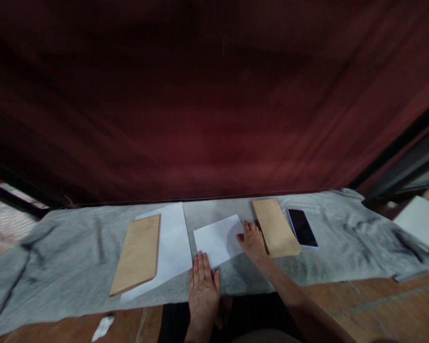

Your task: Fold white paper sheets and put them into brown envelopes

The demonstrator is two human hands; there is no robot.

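Note:
A small white folded sheet of paper [218, 238] lies in the middle of a grey cloth [67, 257]. My left hand [202, 288] lies flat, fingers stretched out together, its fingertips at the sheet's near left corner. My right hand [252, 240] rests on the sheet's right edge with fingers spread and pressed down. Just right of that hand lies a brown envelope [276, 227]. Neither hand holds anything.
Another brown envelope [137, 253] lies on a larger white sheet [173, 243] at the left. A black phone [302, 227] lies right of the near envelope. A dark red curtain [214, 95] hangs behind. White board [420, 221] at far right; paper scrap [103, 327] on the wooden edge.

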